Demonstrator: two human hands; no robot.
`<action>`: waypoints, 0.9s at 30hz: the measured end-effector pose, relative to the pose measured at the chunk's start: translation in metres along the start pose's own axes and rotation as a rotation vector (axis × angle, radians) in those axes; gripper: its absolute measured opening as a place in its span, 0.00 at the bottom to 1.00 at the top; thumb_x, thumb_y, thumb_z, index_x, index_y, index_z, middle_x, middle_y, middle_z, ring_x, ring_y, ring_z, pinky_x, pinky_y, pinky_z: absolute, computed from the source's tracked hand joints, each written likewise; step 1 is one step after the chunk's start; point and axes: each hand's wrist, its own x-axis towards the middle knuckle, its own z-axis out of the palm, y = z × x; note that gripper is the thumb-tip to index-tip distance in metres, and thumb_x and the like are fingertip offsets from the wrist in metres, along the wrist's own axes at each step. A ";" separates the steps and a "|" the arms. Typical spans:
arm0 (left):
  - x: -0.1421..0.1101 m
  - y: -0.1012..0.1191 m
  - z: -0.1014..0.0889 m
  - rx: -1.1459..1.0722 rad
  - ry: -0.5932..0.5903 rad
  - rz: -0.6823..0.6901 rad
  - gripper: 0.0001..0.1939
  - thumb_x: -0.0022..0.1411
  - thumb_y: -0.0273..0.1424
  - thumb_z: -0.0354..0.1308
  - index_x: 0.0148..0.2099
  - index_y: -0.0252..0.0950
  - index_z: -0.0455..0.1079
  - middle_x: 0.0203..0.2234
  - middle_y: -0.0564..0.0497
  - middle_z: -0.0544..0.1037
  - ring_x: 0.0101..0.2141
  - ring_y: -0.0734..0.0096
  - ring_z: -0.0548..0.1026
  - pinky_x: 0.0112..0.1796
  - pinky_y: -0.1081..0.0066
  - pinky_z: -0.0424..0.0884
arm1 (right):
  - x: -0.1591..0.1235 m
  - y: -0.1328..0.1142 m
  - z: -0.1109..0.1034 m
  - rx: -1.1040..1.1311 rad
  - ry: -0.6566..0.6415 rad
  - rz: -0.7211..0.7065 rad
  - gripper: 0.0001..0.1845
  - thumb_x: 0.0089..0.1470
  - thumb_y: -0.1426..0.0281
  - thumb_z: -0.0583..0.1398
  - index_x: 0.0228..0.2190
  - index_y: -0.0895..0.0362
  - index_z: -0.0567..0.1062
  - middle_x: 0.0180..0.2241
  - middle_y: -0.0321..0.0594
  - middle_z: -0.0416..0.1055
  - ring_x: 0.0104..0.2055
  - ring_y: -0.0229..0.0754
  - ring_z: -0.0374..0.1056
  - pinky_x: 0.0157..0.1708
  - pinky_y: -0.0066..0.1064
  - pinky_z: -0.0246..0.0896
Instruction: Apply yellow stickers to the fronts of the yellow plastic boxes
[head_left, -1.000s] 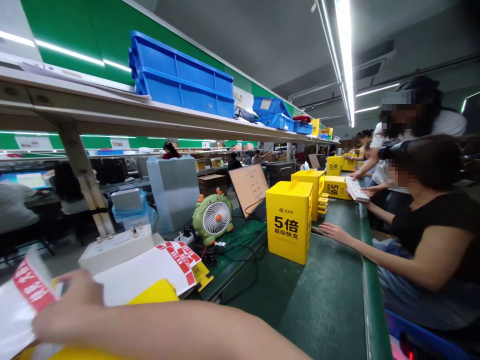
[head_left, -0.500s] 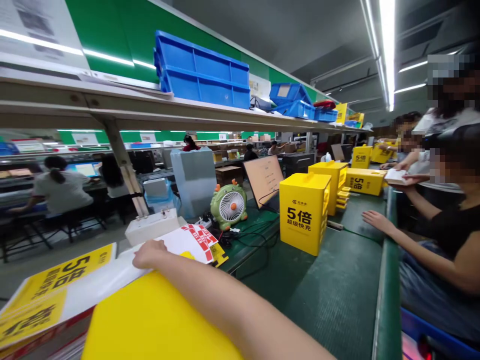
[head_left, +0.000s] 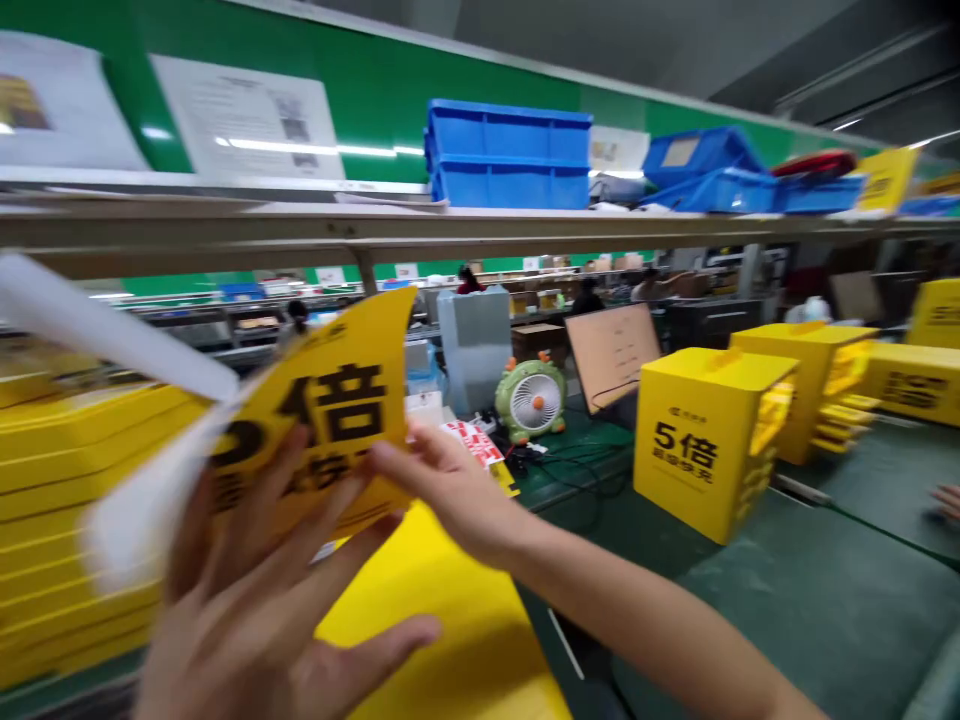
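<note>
A flat yellow cardboard sheet (head_left: 341,400) with black printed characters is lifted and bent in front of me, blurred by motion. My left hand (head_left: 255,610) is beneath it at the lower left, fingers spread against its face. My right hand (head_left: 435,485) reaches in from the right and pinches the sheet's lower right edge. Below lies another yellow sheet (head_left: 450,620), flat on the bench. A stack of flat yellow sheets (head_left: 67,500) stands at the left.
A folded yellow box (head_left: 709,435) stands on the green conveyor (head_left: 787,600), with more yellow boxes (head_left: 825,385) behind it. A small green fan (head_left: 531,398), cables, a tilted brown board (head_left: 613,352) and a grey block (head_left: 474,345) sit mid-bench. Blue bins (head_left: 510,155) line the overhead shelf. Another person's fingers (head_left: 946,498) show at the right edge.
The view swung left. My right hand left the pile and came up with a yellow printed sheet, and my left hand came into view under it.
</note>
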 end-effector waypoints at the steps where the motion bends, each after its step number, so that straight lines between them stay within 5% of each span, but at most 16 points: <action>1: 0.000 0.005 -0.004 0.094 0.026 0.029 0.24 0.41 0.42 0.68 0.44 0.55 0.71 0.53 0.61 0.67 0.59 0.46 0.52 0.61 0.47 0.35 | -0.004 -0.001 -0.007 0.012 0.009 -0.009 0.15 0.53 0.64 0.59 0.43 0.53 0.72 0.45 0.36 0.73 0.48 0.43 0.68 0.54 0.39 0.59; 3: -0.002 0.011 -0.012 0.219 0.165 -0.039 0.26 0.47 0.39 0.66 0.51 0.52 0.67 0.59 0.58 0.58 0.59 0.49 0.53 0.60 0.49 0.43 | -0.011 -0.001 -0.019 0.015 0.014 0.022 0.15 0.54 0.65 0.57 0.45 0.51 0.71 0.47 0.37 0.72 0.48 0.42 0.67 0.54 0.39 0.59; 5: -0.005 0.010 -0.017 0.099 0.289 -0.307 0.29 0.51 0.35 0.64 0.55 0.47 0.61 0.55 0.50 0.63 0.54 0.55 0.62 0.55 0.53 0.58 | -0.018 0.000 -0.026 -0.004 0.010 0.109 0.16 0.55 0.65 0.57 0.46 0.49 0.70 0.48 0.37 0.71 0.49 0.41 0.68 0.53 0.38 0.59; 7: -0.011 0.003 -0.021 -0.204 0.202 -0.623 0.29 0.51 0.36 0.64 0.54 0.41 0.59 0.42 0.47 0.72 0.43 0.60 0.72 0.43 0.60 0.71 | -0.027 0.002 -0.030 -0.023 0.007 0.221 0.17 0.54 0.64 0.58 0.47 0.49 0.70 0.48 0.37 0.71 0.48 0.41 0.68 0.52 0.38 0.60; 10: -0.022 -0.008 -0.024 -0.500 0.062 -0.881 0.23 0.50 0.35 0.64 0.46 0.37 0.61 0.26 0.54 0.73 0.28 0.71 0.73 0.29 0.72 0.71 | -0.041 0.004 -0.034 -0.006 0.010 0.393 0.19 0.55 0.64 0.58 0.49 0.47 0.68 0.47 0.38 0.72 0.45 0.42 0.70 0.48 0.39 0.64; 17: -0.035 -0.010 -0.025 -0.634 -0.011 -0.922 0.14 0.55 0.31 0.60 0.43 0.38 0.62 0.32 0.54 0.71 0.36 0.75 0.71 0.37 0.76 0.70 | -0.065 0.013 -0.049 -0.264 -0.004 0.586 0.19 0.51 0.62 0.61 0.46 0.52 0.73 0.45 0.41 0.74 0.47 0.45 0.70 0.50 0.38 0.65; 23: -0.054 -0.006 -0.015 -0.755 -0.156 -1.003 0.32 0.49 0.23 0.63 0.55 0.45 0.56 0.37 0.52 0.67 0.39 0.71 0.69 0.38 0.71 0.71 | -0.083 0.022 -0.060 -0.292 0.010 0.720 0.16 0.49 0.63 0.63 0.41 0.51 0.76 0.42 0.40 0.76 0.44 0.45 0.72 0.45 0.34 0.69; 27: -0.065 -0.007 -0.006 -0.776 -0.163 -1.040 0.34 0.49 0.24 0.63 0.56 0.47 0.55 0.37 0.52 0.66 0.38 0.71 0.68 0.34 0.73 0.72 | -0.083 0.028 -0.069 -0.303 0.017 0.785 0.16 0.47 0.61 0.63 0.39 0.52 0.77 0.40 0.41 0.77 0.42 0.46 0.73 0.43 0.34 0.70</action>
